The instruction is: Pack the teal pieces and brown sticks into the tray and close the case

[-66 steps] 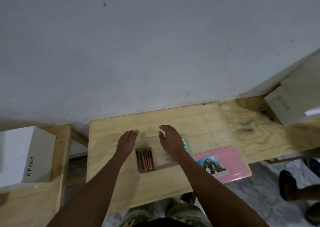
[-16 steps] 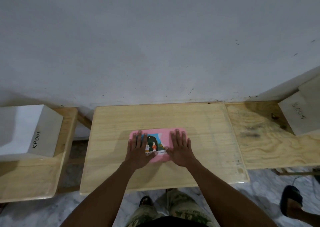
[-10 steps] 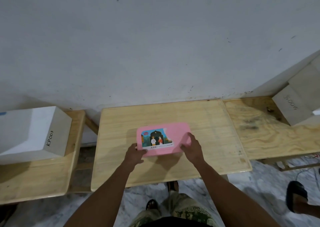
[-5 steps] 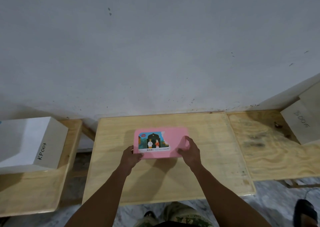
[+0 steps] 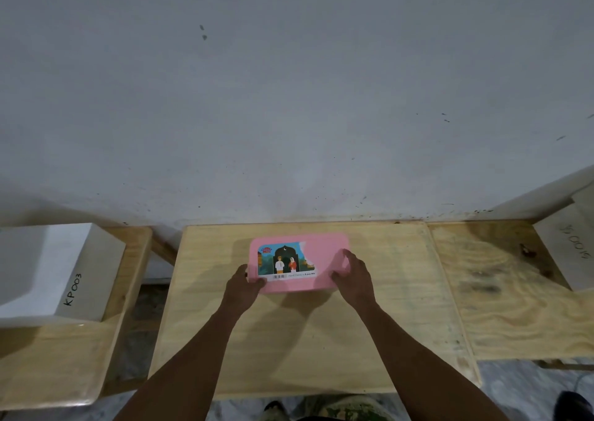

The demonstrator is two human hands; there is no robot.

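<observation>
Stretching beneath the left hand (image 5: 241,289) and right hand (image 5: 355,276) is one wooden worktop (image 5: 289,340). Two white boxes stand well apart from them: the KP003 box (image 5: 58,269) beyond the left hand, the other box (image 5: 575,247) beyond the right. One pink case (image 5: 321,247) lies between the hands, lid shut, contents hidden. Each hand grips a near corner, fingers curled over its edge.

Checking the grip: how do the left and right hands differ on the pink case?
The left hand pinches the pink case at its near left corner; the right hand grips its right end. The left thumb lies by the picture label, the right fingers curl on bare lid. Both hold the closed case.
</observation>
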